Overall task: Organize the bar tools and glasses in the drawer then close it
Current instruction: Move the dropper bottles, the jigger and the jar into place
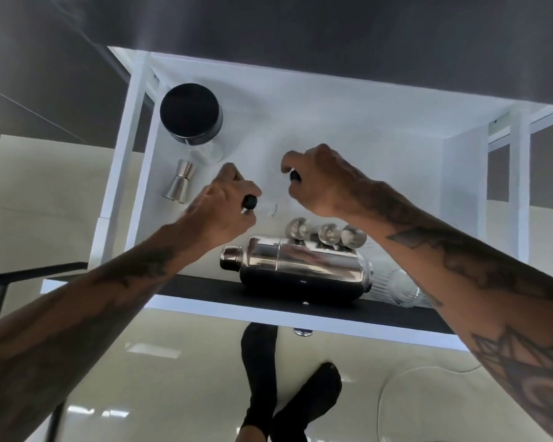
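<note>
Open drawer point(460, 173), frame centre: left hand point(224, 208) and right hand point(320, 183) each closed on a small black-capped item, shaker point(296, 271) lying crosswise just below them.

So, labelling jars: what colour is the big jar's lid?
Black; the jar lid shows best in the head view.

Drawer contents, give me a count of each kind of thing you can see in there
Jar with black lid: 1
Jigger: 1
Shaker: 1
Round steel tools: 3
Ribbed glass: 1
Small black-capped items, one in the left hand, one in the right hand: 2
Total: 9
</note>
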Tool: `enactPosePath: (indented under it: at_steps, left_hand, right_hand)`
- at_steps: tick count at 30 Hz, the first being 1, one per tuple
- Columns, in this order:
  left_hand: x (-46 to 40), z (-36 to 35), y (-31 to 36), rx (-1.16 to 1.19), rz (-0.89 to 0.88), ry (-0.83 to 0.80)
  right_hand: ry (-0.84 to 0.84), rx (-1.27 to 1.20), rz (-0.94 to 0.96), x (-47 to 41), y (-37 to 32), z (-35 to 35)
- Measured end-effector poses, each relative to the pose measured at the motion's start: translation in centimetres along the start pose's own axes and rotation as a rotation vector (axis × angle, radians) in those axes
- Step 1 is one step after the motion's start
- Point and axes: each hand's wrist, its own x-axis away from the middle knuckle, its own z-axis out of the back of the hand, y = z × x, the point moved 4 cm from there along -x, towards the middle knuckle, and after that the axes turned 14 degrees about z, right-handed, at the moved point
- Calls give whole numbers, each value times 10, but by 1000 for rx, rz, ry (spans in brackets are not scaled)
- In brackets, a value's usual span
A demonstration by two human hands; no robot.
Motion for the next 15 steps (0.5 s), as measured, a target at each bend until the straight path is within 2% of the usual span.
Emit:
enactPosePath:
  at_steps: [6,15]
  left_hand:
    - [-5,-6,17,-4,-20,-100]
    - [-20,-1,58,30,-96,-94]
  right_hand:
    - [-209,73,17,-12,-12,-14]
    - [-234,201,-7,11,6,14]
